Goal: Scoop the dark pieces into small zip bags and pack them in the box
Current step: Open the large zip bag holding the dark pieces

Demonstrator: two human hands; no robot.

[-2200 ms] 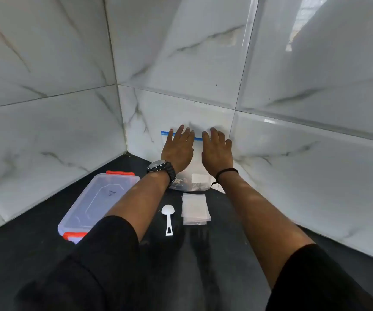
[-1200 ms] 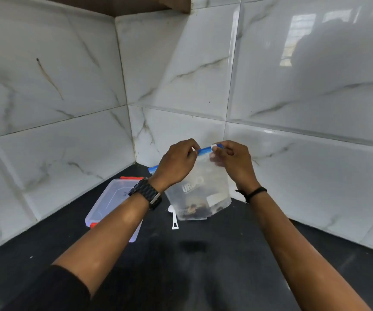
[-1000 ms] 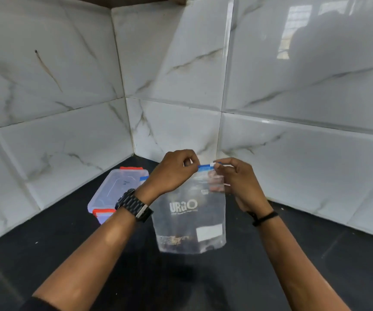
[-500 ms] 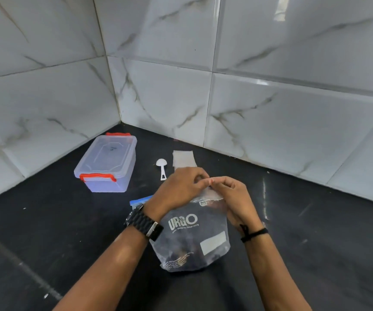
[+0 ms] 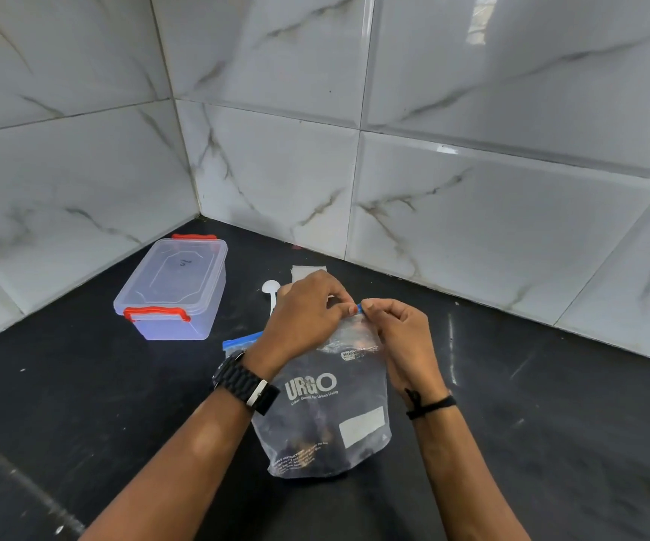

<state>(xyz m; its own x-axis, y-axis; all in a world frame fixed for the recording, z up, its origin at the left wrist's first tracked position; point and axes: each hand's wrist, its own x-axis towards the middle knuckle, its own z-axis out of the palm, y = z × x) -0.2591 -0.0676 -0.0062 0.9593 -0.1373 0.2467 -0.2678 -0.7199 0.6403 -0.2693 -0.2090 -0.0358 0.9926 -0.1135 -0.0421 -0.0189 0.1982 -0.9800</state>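
The big clear plastic pouch with white letters (image 5: 325, 408) has come down. A moment ago both hands held it up in the air by the wall; now its bottom sits on the black surface (image 5: 81, 404), close to the person. The dark pieces (image 5: 307, 435) lie in a small heap at the bottom of it.

The left hand (image 5: 303, 322) and the right hand (image 5: 397, 337) both pinch the top of the pouch at its blue zip strip (image 5: 359, 307). Each grip is tight and narrow, fingertips almost touching. It looks like they are pulling the zip apart, so I think opening the pouch is the step now.

The small white plastic spoon (image 5: 271, 290) lies behind the left hand, and the little flat pile of clear small zip bags (image 5: 307, 272) is just beside it. The clear plastic box with red clips (image 5: 175, 288) sits to the left with its lid on. Nothing has been scooped yet, so the task is only starting.
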